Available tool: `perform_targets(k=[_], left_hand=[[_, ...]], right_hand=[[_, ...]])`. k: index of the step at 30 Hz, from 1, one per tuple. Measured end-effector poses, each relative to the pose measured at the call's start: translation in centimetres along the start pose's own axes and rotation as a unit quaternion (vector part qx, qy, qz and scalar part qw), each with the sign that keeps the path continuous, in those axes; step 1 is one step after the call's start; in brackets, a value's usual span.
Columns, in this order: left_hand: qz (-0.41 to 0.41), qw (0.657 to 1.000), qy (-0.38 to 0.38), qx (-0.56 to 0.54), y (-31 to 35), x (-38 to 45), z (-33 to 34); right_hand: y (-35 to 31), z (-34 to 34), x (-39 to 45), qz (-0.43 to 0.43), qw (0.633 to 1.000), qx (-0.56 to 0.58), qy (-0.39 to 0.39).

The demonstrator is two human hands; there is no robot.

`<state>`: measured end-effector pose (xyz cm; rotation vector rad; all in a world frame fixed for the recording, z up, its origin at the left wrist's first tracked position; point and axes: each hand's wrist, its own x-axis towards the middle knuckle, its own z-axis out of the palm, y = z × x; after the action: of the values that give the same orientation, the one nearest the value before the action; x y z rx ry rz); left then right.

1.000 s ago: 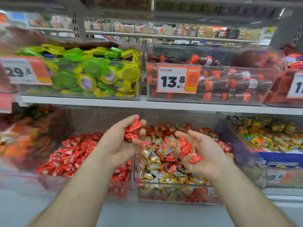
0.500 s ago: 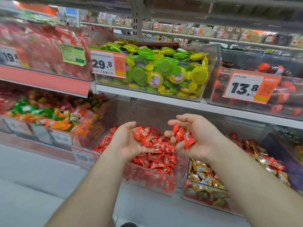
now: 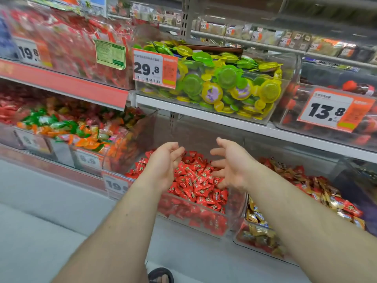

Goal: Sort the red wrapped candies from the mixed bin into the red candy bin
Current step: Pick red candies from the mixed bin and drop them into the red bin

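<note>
Red wrapped candies (image 3: 199, 181) fill the clear red candy bin (image 3: 204, 223) on the lower shelf. Above it hover both hands, palms turned toward each other. My left hand (image 3: 163, 168) has relaxed fingers and holds nothing. My right hand (image 3: 231, 164) is spread wide, also with nothing in it. To the right stands the mixed bin (image 3: 259, 245), holding gold and red wrapped candies (image 3: 318, 193); my right forearm crosses over it.
A clear bin of green and yellow jelly cups (image 3: 224, 86) with a 29.8 price tag sits on the shelf above. Left of the red bin is a bin of orange and green candies (image 3: 67, 129). A sandalled foot (image 3: 161, 275) shows on the grey floor.
Both hands held red candies over the mixed bin, then carried them left. Now the candies are out of my hands, fingers spread above the red candy bin.
</note>
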<state>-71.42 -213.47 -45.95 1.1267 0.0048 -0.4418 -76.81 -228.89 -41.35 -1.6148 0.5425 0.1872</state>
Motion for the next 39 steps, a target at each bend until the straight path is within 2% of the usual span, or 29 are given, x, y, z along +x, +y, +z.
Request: perform_targets(k=[2,4,5,7,9,10,12,14,16,17,19,21,24,26,28,30,32,36,39], left_hand=[[0.049,0.995,0.026,0.088,-0.1,-0.1,0.1],[0.121,0.964,0.079,0.223,-0.2,-0.3,0.1],[0.146,0.942,0.107,0.282,-0.3,-0.3,0.1],[0.164,0.910,0.132,0.356,-0.2,-0.2,-0.2],[0.156,0.895,0.137,0.396,-0.1,-0.1,-0.6],[0.148,0.879,0.138,0.432,0.0,-0.2,-1.0],[0.130,0.829,0.136,0.526,0.0,-0.3,-1.6],[0.113,0.784,0.133,0.595,0.0,-0.6,-1.9],[0.099,0.765,0.126,0.623,0.0,-0.6,-2.1],[0.095,0.763,0.121,0.629,-0.1,-0.6,-2.2],[0.083,0.759,0.104,0.637,-0.2,-0.5,-2.3],[0.073,0.751,0.090,0.650,-0.4,-0.5,-2.3],[0.085,0.753,0.073,0.648,-0.6,-0.6,-2.3],[0.108,0.760,0.066,0.637,-0.7,-0.6,-2.1],[0.150,0.764,0.062,0.624,-0.8,-0.8,-1.5],[0.201,0.777,0.048,0.595,-1.0,-1.1,-0.5],[0.252,0.788,0.019,0.561,-1.3,-1.7,1.1],[0.327,0.795,-0.036,0.510,-2.2,-2.6,4.9],[0.349,0.800,-0.070,0.483,-3.2,-3.6,8.2]], right_hand=[[0.4,0.5,-0.2,-0.002,0.978,-0.208,-0.006],[1.0,1.6,-0.2,0.024,0.894,-0.443,-0.060],[1.3,2.3,0.0,0.053,0.848,-0.516,-0.109],[2.1,3.6,1.1,0.065,0.783,-0.594,-0.175],[2.4,4.7,2.4,-0.001,0.757,-0.631,-0.168],[2.4,5.0,3.0,-0.032,0.761,-0.630,-0.150],[2.7,5.0,4.5,-0.069,0.798,-0.589,-0.105],[3.0,4.7,5.8,-0.133,0.828,-0.544,0.000],[3.2,4.6,7.1,-0.195,0.829,-0.514,0.104],[3.3,4.6,7.6,-0.197,0.827,-0.518,0.093],[3.7,4.9,8.0,-0.136,0.813,-0.565,-0.032],[3.8,5.1,7.7,-0.072,0.768,-0.619,-0.146],[3.0,4.9,6.2,-0.061,0.716,-0.669,-0.187],[2.2,4.3,4.8,-0.069,0.689,-0.701,-0.170],[1.5,3.2,2.9,-0.100,0.669,-0.728,-0.115],[1.0,1.8,0.7,-0.151,0.669,-0.725,-0.061],[1.1,0.1,-1.4,-0.203,0.689,-0.696,-0.017],[2.0,-3.2,-5.2,-0.260,0.757,-0.597,0.057],[3.6,-4.9,-6.9,-0.282,0.777,-0.554,0.098]])
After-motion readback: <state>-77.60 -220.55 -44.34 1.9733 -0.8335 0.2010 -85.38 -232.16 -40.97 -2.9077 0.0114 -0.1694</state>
